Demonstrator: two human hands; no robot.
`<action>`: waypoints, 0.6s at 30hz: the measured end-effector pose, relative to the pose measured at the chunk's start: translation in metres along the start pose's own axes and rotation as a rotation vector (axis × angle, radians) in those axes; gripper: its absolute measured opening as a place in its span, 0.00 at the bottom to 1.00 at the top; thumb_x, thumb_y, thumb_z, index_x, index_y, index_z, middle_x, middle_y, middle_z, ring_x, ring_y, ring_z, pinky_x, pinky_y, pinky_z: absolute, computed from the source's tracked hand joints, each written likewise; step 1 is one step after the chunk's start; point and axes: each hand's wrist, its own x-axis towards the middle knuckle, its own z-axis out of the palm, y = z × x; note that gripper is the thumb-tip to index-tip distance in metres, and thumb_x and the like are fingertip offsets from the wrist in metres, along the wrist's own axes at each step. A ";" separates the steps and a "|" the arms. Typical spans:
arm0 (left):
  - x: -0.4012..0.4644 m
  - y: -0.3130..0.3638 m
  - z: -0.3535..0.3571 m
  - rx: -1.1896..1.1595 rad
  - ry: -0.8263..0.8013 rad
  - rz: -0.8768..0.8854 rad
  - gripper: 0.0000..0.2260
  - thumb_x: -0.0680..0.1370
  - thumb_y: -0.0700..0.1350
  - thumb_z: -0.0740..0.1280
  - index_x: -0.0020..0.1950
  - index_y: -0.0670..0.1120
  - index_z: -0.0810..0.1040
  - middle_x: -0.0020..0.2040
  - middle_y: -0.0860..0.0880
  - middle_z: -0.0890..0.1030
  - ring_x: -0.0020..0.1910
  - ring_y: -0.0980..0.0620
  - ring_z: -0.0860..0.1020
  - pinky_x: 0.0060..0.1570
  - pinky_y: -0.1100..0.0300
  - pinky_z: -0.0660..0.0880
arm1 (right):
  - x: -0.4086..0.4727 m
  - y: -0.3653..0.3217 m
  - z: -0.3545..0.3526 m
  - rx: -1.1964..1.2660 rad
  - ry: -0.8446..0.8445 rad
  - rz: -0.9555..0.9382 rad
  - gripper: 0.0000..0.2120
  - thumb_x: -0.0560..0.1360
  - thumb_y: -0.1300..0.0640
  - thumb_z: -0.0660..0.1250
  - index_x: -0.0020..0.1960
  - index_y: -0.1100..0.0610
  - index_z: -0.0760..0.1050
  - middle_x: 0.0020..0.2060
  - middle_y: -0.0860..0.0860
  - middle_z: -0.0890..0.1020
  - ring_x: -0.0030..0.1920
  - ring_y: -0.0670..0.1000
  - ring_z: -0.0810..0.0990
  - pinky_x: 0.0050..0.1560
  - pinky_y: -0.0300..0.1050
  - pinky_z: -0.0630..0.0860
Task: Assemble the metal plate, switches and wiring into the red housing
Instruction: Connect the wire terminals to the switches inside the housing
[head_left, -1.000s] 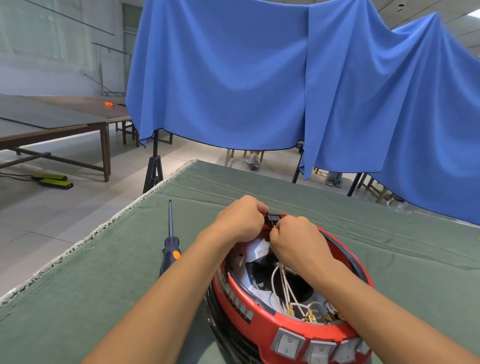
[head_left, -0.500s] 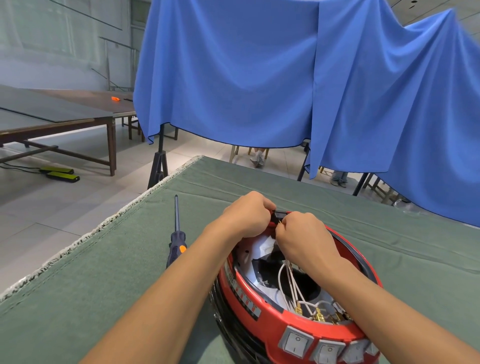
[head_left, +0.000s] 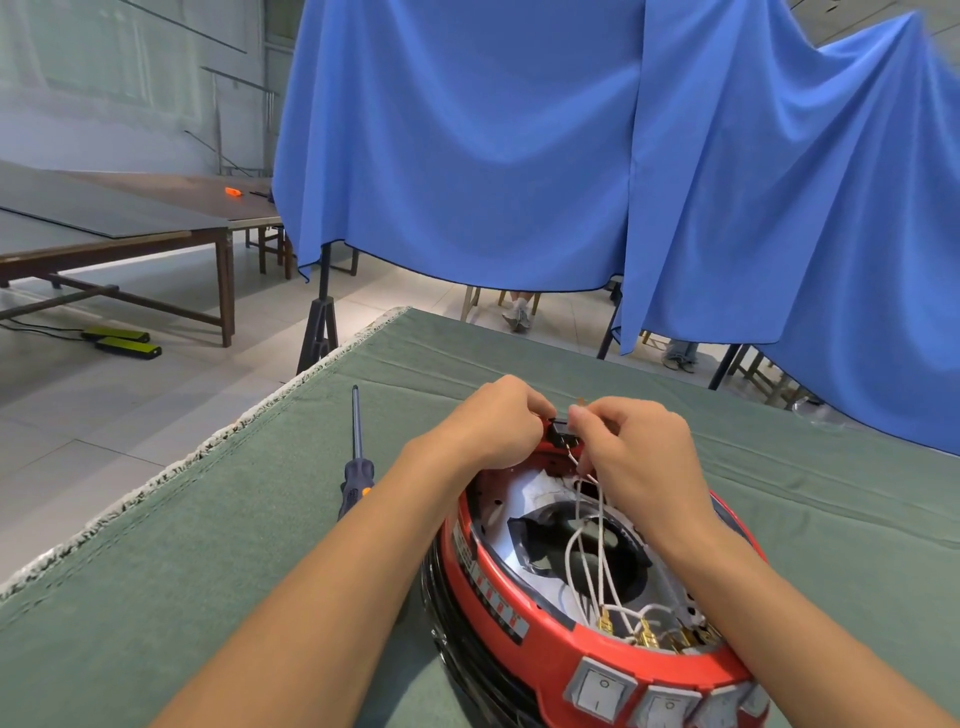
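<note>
both hands (head_left: 566, 441) pinch a black part (head_left: 561, 433) at the red housing (head_left: 545, 631) rim.

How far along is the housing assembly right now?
Done: rocker switches sit in the red housing's near wall. In hand: both hands, left hand and right hand, work a small black part and white wires at the far rim. Left: loose brass terminals; screwdriver lies unused.

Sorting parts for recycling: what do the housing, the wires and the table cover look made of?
Housing: likely moulded plastic, glossy red with highlights. Wires: white, matte, possibly braided insulation, with brass-coloured terminals. Table cover: green woven cloth, frayed at its edge.
</note>
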 end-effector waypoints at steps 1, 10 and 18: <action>-0.001 0.000 0.000 -0.006 -0.001 -0.001 0.19 0.77 0.37 0.57 0.62 0.50 0.79 0.58 0.47 0.81 0.57 0.47 0.78 0.51 0.61 0.71 | 0.001 -0.001 -0.003 0.029 0.015 -0.004 0.17 0.78 0.53 0.62 0.34 0.57 0.80 0.26 0.51 0.80 0.30 0.50 0.77 0.36 0.47 0.74; -0.004 0.000 -0.003 -0.049 0.004 -0.005 0.22 0.76 0.34 0.55 0.62 0.49 0.79 0.59 0.46 0.81 0.60 0.46 0.76 0.58 0.51 0.74 | 0.016 -0.024 -0.023 0.303 0.054 0.022 0.13 0.76 0.59 0.62 0.36 0.54 0.80 0.25 0.49 0.82 0.21 0.46 0.74 0.35 0.41 0.77; -0.001 -0.008 -0.005 -0.168 -0.004 0.062 0.17 0.75 0.36 0.59 0.45 0.53 0.84 0.43 0.46 0.83 0.32 0.62 0.76 0.36 0.65 0.74 | 0.008 -0.016 -0.006 0.126 -0.056 -0.039 0.17 0.75 0.57 0.63 0.29 0.59 0.76 0.23 0.54 0.78 0.27 0.54 0.76 0.33 0.49 0.75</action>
